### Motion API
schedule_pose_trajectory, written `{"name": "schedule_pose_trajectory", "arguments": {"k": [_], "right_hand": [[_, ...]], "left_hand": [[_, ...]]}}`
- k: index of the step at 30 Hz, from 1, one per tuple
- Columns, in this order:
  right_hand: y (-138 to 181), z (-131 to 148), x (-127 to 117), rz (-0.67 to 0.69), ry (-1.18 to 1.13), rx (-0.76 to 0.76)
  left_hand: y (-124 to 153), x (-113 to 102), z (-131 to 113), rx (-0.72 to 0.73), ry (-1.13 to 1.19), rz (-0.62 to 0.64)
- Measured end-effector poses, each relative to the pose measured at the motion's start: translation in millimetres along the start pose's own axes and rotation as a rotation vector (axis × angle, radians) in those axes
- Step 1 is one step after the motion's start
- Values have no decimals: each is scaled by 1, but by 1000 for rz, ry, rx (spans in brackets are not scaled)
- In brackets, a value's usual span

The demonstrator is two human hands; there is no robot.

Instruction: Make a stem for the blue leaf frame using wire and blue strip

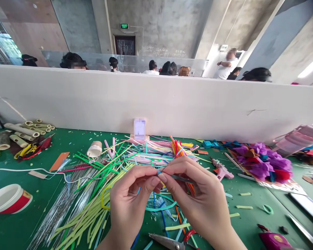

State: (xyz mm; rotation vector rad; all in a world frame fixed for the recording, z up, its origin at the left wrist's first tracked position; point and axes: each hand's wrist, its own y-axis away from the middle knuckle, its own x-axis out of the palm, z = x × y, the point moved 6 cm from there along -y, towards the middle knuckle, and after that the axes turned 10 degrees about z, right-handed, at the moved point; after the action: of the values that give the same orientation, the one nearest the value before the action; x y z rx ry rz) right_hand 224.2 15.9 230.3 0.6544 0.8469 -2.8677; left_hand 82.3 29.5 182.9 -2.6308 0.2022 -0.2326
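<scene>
My left hand (129, 198) and my right hand (202, 194) meet above the middle of the table, thumbs and forefingers pinched together. Between their fingertips is a small blue piece of a thin strip (159, 172), mostly covered by the fingers. A dark thin length runs back under the right fingers; whether it joins the blue piece, I cannot tell. Below the hands lie a turquoise loop (159, 209) and scissors (169, 241) with red handles. Yellow-green strips (86, 222) spread beside the left hand. Orange strips (177, 149) stand out behind the right hand.
Silvery wires (54, 211) and a red-and-white tub (18, 200) lie left, bamboo tubes (23, 130) farther back. A pink glue gun (221, 169), purple petals (262, 166) and a pink bottle (297, 139) are right. A phone (139, 129) leans against the white partition (156, 100); people sit beyond.
</scene>
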Motion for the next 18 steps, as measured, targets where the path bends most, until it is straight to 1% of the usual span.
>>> {"name": "schedule_pose_trajectory", "arguments": {"k": [4,6,8,12,14,18], "right_hand": [[-1,-7,3,59,-348,96],[-2,-8,3,60,-409,123],[-1,-8,0,18,-353,129],[1,-5,-6,-67,-114,138],[3,-2,-7,-62,-20,125],[4,5,-8,-16,86,33]], "left_hand": [[8,6,-11,85,-130,-40],[10,11,-16,145,-244,-38],[8,16,-19,206,-377,-3],[2,18,-24,377,-626,24],[0,16,-23,411,-665,34],[-2,12,-17,370,-600,72]]}}
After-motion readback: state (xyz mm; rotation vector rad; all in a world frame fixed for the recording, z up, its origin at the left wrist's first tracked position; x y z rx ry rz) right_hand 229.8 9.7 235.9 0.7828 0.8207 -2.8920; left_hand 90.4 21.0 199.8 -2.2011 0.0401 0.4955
